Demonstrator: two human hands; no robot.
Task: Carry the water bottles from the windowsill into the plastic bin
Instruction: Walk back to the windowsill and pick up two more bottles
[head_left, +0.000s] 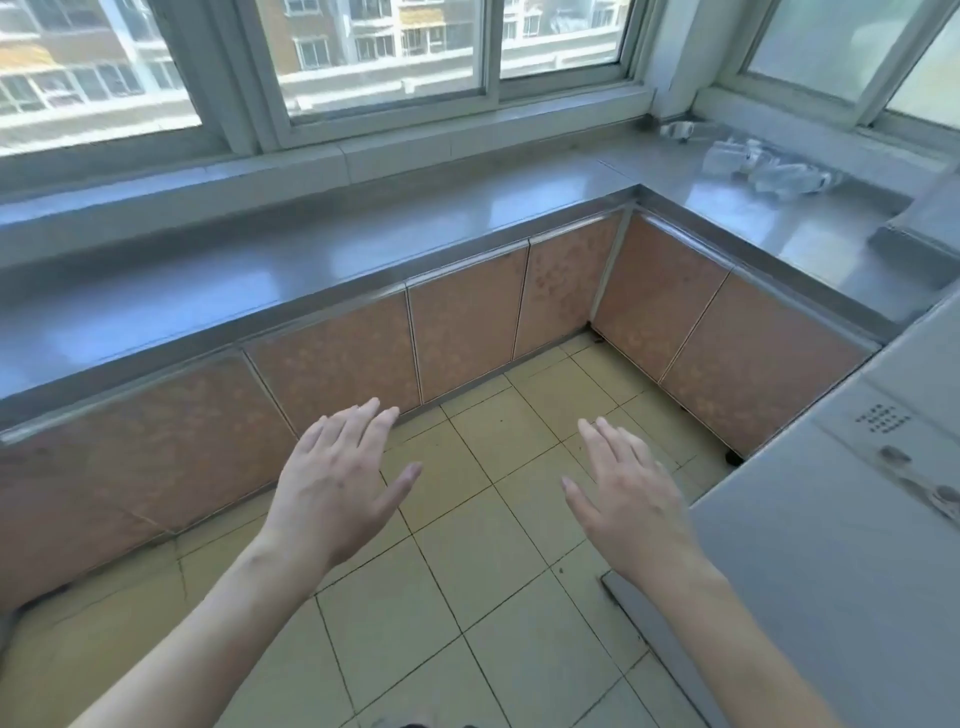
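Clear plastic water bottles (774, 169) are lying on their sides in a loose cluster at the far right of the steel desk (363, 260), close under the frosted side window (831, 47); one more bottle (678, 129) is lying apart from them, nearer the corner where the two windows meet. They are blurred, so their number is hard to tell. The plastic bin is not showing clearly; a pale grey shape (930, 228) is sitting at the right edge of the desk, but what it is cannot be told.

Both hands are hanging well apart from the bottles, low over the yellowish tiled floor (467, 597). The left hand (337, 483) and the right hand (623, 499) are both spread flat, palms down, fingers loosely extended, gripping nothing, with a gap of floor between them.

Orange-brown cabinet doors (467, 332) are running beneath the L-shaped desk. A grey appliance top (857, 519) is filling the right foreground, beside the right forearm. Through the large front window (389, 52), apartment blocks are showing in daylight.
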